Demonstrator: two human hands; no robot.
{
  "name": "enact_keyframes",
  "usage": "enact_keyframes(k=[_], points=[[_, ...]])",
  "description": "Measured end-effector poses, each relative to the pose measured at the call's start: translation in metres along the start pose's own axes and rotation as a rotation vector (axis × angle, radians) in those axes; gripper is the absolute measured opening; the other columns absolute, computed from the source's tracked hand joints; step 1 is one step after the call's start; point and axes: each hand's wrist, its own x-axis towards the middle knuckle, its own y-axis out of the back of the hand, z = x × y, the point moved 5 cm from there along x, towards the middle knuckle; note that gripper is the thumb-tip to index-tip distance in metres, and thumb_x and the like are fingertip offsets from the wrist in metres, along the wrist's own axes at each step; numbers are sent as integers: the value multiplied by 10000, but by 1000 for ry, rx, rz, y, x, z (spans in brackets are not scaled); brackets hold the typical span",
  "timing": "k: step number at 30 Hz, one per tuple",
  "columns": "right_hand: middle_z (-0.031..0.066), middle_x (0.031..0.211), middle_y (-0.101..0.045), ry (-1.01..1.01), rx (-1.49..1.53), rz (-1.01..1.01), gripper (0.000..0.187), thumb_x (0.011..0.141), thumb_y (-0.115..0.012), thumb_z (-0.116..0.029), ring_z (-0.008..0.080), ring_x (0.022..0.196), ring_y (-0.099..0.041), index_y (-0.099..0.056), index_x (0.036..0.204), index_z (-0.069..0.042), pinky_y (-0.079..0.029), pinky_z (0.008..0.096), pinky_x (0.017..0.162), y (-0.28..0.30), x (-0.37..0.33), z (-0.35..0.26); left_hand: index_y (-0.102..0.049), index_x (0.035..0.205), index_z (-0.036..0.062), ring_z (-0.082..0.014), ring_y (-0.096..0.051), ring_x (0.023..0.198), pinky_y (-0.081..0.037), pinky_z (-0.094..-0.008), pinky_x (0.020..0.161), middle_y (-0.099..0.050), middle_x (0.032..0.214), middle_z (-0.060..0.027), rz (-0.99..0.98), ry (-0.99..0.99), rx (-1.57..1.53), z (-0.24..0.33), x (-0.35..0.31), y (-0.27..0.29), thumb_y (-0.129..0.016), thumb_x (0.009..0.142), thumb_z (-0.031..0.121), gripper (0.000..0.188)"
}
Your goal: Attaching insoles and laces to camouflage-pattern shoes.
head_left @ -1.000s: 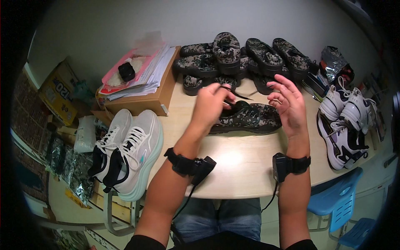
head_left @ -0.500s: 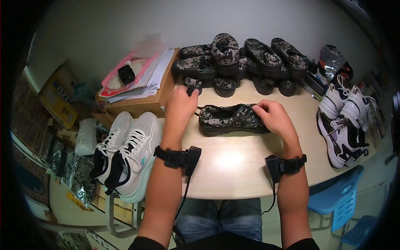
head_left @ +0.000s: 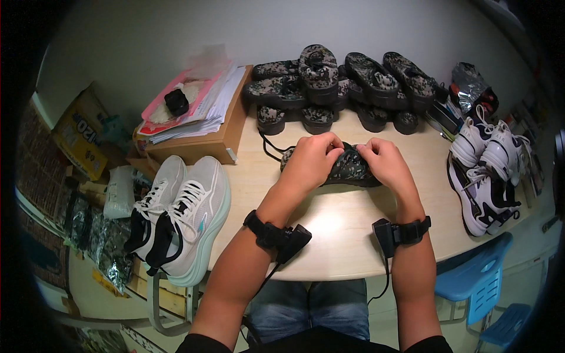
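Observation:
A camouflage shoe (head_left: 348, 169) with a dark sole lies lengthwise across the table in front of me. My left hand (head_left: 315, 156) is closed in a pinch over its middle, hiding most of the left end; what the fingertips grip is too small to make out. At the upper edge of the shoe opening, the thumb and fingers of my right hand (head_left: 382, 160) pinch the shoe's upper. A thin dark lace (head_left: 268, 147) curves over the table beyond the shoe's left end. Both fingertips are close together above the shoe.
Several camouflage shoes (head_left: 318, 76) are stacked at the back of the table (head_left: 329, 253). Grey-white sneakers (head_left: 197, 217) stand at left, below a cardboard box (head_left: 203, 147) bearing papers. White-and-black sneakers (head_left: 474, 200) sit at the right edge, above a blue chair (head_left: 477, 276).
My left hand has moved right, from near the box and back shoes to the middle of the shoe. The dark lace now lies looped at the left. My right hand stays nearly in place.

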Motion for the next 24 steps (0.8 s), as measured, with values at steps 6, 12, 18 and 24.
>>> enact_keyframes(k=[6,12,18,24], points=[[57,681,-604,-1,284,-40,265,873,-594,-217,122,631,-535,-595,772,27,-441,277,598,4,2,6,-618,1025,-20,-140,-549,614,-450,-288,587,-611,691,-78,-282,131,-90,3,-5,-11,-672,829,114,244],[49,663,-590,-44,288,-114,288,881,-598,-238,105,609,-523,-610,763,24,-419,264,560,11,2,7,-545,1164,-17,-122,-514,634,-436,-279,589,-571,703,-51,-415,125,-62,5,-9,-13,-712,813,157,426],[33,603,-576,-31,172,-172,314,870,-619,-259,106,544,-509,-629,742,27,-417,285,522,7,-1,5,-425,1321,-2,-120,-499,665,-439,-270,606,-548,743,-47,-421,213,-112,2,-11,-12,-738,795,171,636],[35,592,-570,-15,171,-166,275,849,-639,-219,97,535,-497,-629,749,38,-408,285,494,6,-7,-4,-421,1277,-13,-115,-505,677,-442,-260,611,-554,758,-41,-395,192,-118,-1,-11,-10,-746,794,175,612]])
